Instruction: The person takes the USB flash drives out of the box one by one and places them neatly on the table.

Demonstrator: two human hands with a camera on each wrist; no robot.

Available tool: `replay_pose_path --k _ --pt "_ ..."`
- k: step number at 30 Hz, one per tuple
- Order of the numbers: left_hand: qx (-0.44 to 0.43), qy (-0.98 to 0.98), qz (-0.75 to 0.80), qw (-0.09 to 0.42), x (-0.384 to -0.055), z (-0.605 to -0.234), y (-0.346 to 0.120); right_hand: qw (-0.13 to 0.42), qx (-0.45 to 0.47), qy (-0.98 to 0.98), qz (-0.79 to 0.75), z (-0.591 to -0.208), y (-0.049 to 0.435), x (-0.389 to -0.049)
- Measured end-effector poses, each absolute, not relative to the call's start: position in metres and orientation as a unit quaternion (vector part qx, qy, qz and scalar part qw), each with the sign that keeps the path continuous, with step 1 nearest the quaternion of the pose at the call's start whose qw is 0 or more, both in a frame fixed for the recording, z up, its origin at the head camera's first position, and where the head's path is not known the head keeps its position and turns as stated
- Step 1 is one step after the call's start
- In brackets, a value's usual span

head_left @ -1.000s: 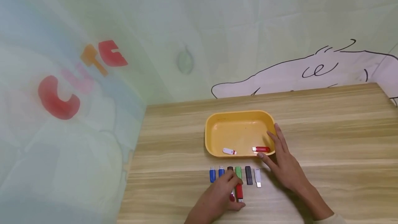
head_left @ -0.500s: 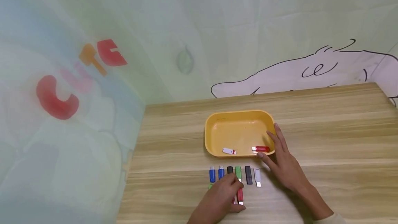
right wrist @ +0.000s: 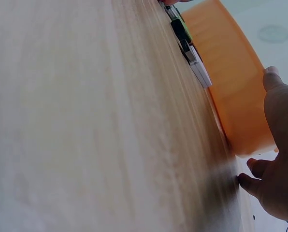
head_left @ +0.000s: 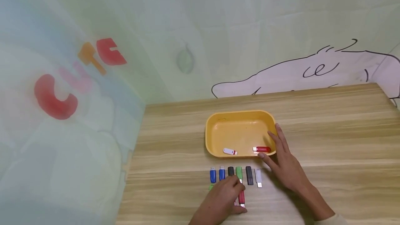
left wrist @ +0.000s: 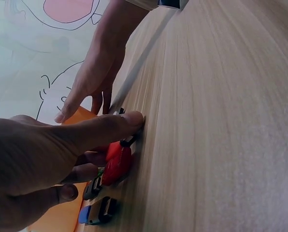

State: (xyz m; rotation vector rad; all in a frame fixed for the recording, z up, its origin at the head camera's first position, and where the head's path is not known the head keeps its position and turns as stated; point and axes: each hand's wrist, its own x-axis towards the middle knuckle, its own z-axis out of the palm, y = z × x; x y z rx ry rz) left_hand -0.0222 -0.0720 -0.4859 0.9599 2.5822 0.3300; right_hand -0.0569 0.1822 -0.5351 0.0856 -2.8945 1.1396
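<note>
My left hand [head_left: 217, 200] is low over the table, fingers bent. Between its thumb and fingertips it pinches a red USB flash drive [head_left: 241, 197], also visible in the left wrist view beside another red piece [left wrist: 117, 166]. The hand partly covers the other drives around it. My right hand [head_left: 289, 167] rests with spread fingers on the right end of a yellow plastic tray [head_left: 210, 131], thumb at its front rim. Inside the tray lie a white flash drive [head_left: 229, 151] and a red flash drive with a silver plug [head_left: 261, 149].
In front of the tray runs a row of flash drives: two blue ones [head_left: 213, 175], a black one [head_left: 231, 171], a green one [head_left: 239, 172], a dark one [head_left: 249, 175] and a silver one [head_left: 258, 177]. A printed curtain [head_left: 187, 27] hangs behind the wooden table [head_left: 337, 131].
My left hand has shifted slightly right and toward the front edge, the pinched red flash drive moving with it. A green end shows at the hand's left. My right hand stays on the tray.
</note>
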Motion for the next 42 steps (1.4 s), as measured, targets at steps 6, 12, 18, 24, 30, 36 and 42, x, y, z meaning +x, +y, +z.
replay_pose_path --k 6,12,18,24,30,36,42 --pt "0.34 0.916 0.112 0.182 -0.023 -0.488 -0.071 0.018 0.029 -0.93 0.366 -0.536 0.183 -0.057" --pt "0.349 0.914 0.125 0.167 -0.02 -0.487 -0.073 0.022 0.033 -0.929 0.369 -0.537 0.183 -0.056" --pt "0.375 0.911 0.16 0.069 -0.023 -0.482 -0.075 0.022 0.032 -0.931 0.363 -0.538 0.182 -0.057" --pt "0.352 0.918 0.176 -0.052 -0.039 -0.47 -0.075 0.02 0.031 -0.931 0.363 -0.539 0.183 -0.055" --pt "0.327 0.922 0.184 -0.093 -0.056 -0.459 -0.076 0.021 0.032 -0.931 0.364 -0.539 0.182 -0.054" --pt "0.31 0.926 0.186 -0.108 -0.07 -0.448 -0.074 0.031 0.034 -0.931 0.361 -0.538 0.181 -0.056" --pt "0.286 0.936 0.178 -0.106 -0.084 -0.443 -0.072 0.03 0.033 -0.932 0.36 -0.537 0.18 -0.056"
